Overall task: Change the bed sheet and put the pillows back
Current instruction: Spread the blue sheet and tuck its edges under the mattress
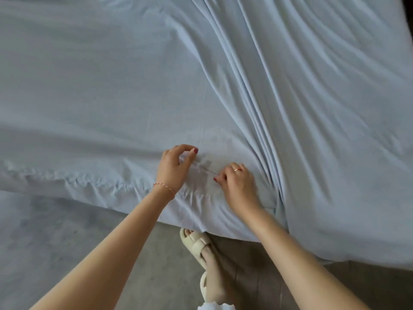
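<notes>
Bed surface: a pale blue sheet (134, 86) was spread but deeply creased (right side); its near edge was pinched by left hand (173, 170) and right hand (238, 186). Pillows were unseen.

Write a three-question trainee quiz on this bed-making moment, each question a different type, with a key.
1. True or false: both hands pinch the light blue sheet near the bed's edge.
2. Which wrist wears the thin bracelet? A) left B) right C) neither
3. Fill in: the deep folds in the sheet run away from the ____ hand.

Key:
1. True: the left hand and right hand each grip a bit of fabric.
2. A
3. right
</notes>
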